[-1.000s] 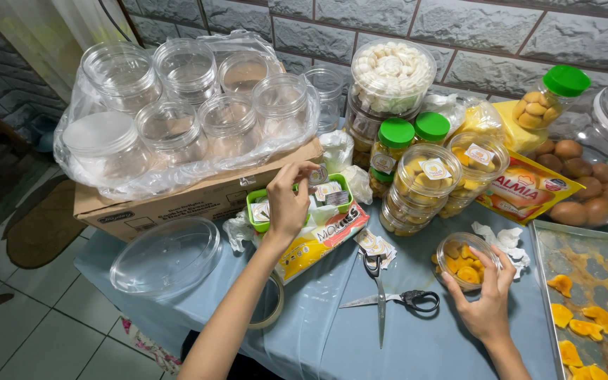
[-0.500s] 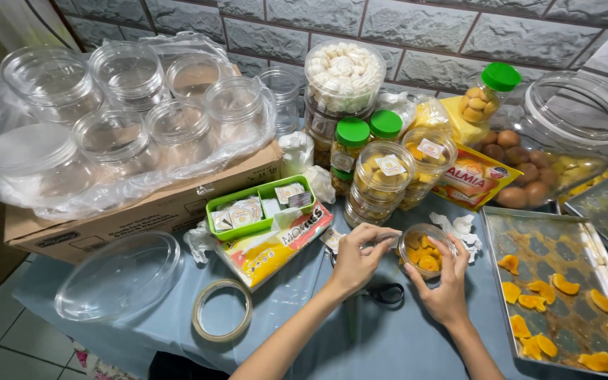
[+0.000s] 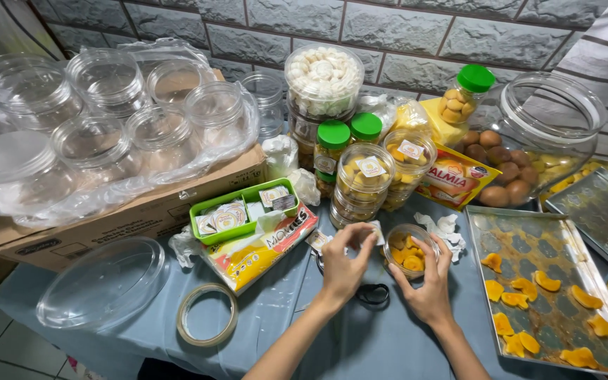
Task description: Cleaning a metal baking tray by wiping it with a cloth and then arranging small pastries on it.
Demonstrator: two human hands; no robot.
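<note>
left hand pinching, maybe sticker | right hand cupping jar

Bare blue tablecloth lies open along the near edge, on both sides of the two forearms, so a hand can pass there freely. To the left, a roll of tape and a flat clear lid take up part of that strip, with cloth showing between them. The left hand and right hand close around a small open jar, and black scissors lie just under them. Behind stand stacked filled jars, close together. A baking tray blocks the right side. A cardboard box and green tray wall off the left rear.
</note>
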